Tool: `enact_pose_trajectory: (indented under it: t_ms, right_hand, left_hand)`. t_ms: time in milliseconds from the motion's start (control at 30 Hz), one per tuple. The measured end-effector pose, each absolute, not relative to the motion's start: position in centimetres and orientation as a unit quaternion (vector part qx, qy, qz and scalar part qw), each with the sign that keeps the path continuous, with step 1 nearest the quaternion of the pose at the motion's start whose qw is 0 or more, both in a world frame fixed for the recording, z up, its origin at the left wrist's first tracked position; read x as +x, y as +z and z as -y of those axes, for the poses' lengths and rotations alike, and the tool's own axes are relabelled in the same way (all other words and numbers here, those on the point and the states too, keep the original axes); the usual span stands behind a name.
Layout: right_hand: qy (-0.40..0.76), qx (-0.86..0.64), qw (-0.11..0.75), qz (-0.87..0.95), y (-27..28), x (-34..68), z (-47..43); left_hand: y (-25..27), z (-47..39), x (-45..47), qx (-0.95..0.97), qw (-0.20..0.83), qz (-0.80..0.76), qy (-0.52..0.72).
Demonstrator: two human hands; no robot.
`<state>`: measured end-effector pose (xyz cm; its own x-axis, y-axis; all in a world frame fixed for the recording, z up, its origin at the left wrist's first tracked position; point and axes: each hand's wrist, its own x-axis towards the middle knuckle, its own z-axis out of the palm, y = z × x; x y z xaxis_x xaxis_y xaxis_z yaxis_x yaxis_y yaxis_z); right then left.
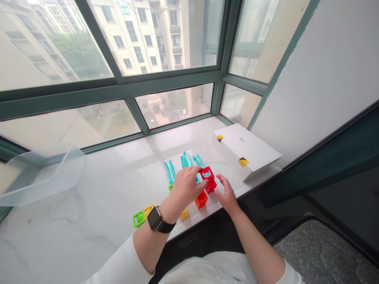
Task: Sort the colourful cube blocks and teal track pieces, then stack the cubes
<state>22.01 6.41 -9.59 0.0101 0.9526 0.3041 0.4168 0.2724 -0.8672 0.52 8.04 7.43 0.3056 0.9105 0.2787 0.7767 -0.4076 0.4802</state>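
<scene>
Near the bench's (115,177) near edge, the left hand (186,184) pinches the upper red ring-topped block (207,172), directly over the lower red block (211,185); the right hand (227,196), fingers parted and unladen, lies just right, contact unclear.

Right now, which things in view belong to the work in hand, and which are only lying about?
Probably in the work:
upper red block, in the left hand's grip
lower red block, near the right hand
orange block
turquoise track pieces
yellow blocks
green blocks

Apparently just lying about:
white box
clear plastic bin
</scene>
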Motion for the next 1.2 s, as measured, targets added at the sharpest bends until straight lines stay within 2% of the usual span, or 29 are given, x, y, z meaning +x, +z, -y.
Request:
enact_pose_trajectory:
  t_ms: [267,600,967,1200]
  right_hand:
    - [0.258,-0.575,0.408,0.661,-12.2,21.0,-7.2]
    - [0.220,-0.544,0.432,0.685,-12.8,20.2,-8.1]
    - [0.235,-0.532,0.452,0.676,-12.0,20.1,-7.9]
    - [0.233,-0.525,0.434,0.694,-11.7,20.2,-7.9]
  left_hand:
    - [6.6,-9.8,2.1,0.814,0.124,-0.541,0.168]
    - [5.6,-9.9,4.0,0.833,0.079,-0.540,0.090]
    - [4.6,-10.2,4.8,0.835,0.074,-0.543,0.054]
    - [5.2,-10.4,4.9,0.824,0.093,-0.558,0.029]
